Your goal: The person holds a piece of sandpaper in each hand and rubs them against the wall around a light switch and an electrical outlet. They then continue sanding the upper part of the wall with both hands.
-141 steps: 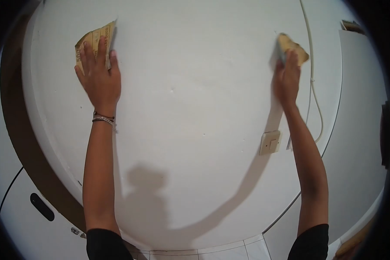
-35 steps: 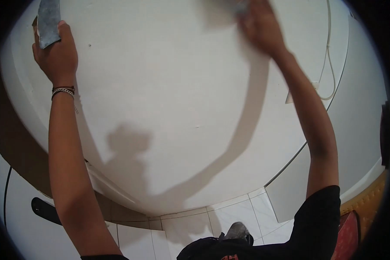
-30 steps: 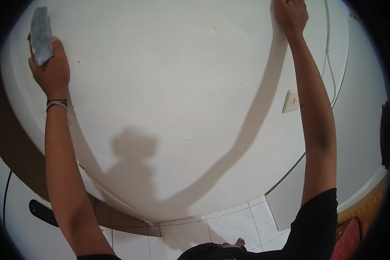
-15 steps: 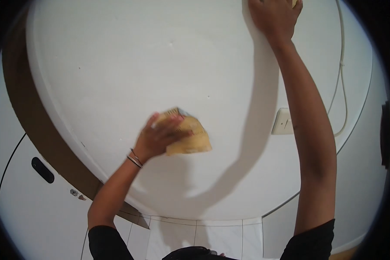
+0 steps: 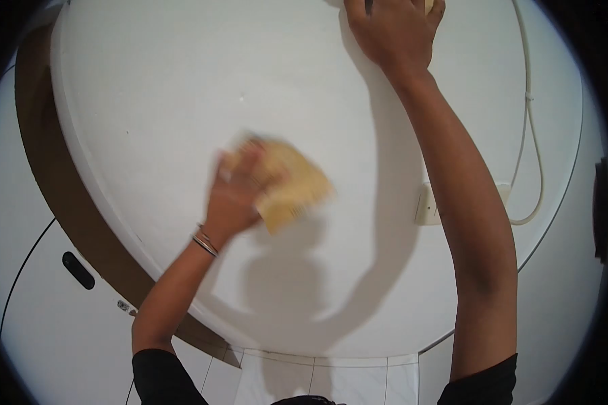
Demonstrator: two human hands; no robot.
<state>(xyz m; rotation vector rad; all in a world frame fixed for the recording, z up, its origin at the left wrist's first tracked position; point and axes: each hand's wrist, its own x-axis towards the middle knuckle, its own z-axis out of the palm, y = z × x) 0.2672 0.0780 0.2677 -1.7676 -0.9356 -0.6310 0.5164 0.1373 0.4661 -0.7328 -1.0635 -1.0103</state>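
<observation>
My left hand [image 5: 236, 192], blurred by motion, holds a creased yellow-tan sheet of sandpaper [image 5: 294, 179] against the white wall [image 5: 182, 88]. Its fingers lie over the sheet's left part, and faint print shows along the lower edge. Bracelets circle that wrist. High on the wall, at the top edge of the view, is my right hand [image 5: 395, 30], its fingertips cut off by the frame. A small pale yellow piece [image 5: 429, 6] shows between its thumb and fingers; what it is I cannot make out.
A white switch plate [image 5: 427, 204] is partly behind my right forearm. Beside it a white cable [image 5: 528, 98] hangs down the wall. To the left stand a brown door frame [image 5: 81, 182] and a white door with a dark handle [image 5: 79, 270]. White tiles [image 5: 284, 374] lie below.
My left hand has moved up the wall with the sandpaper, which has tilted. My right hand appears further left and slightly lower. The view has shifted a little.
</observation>
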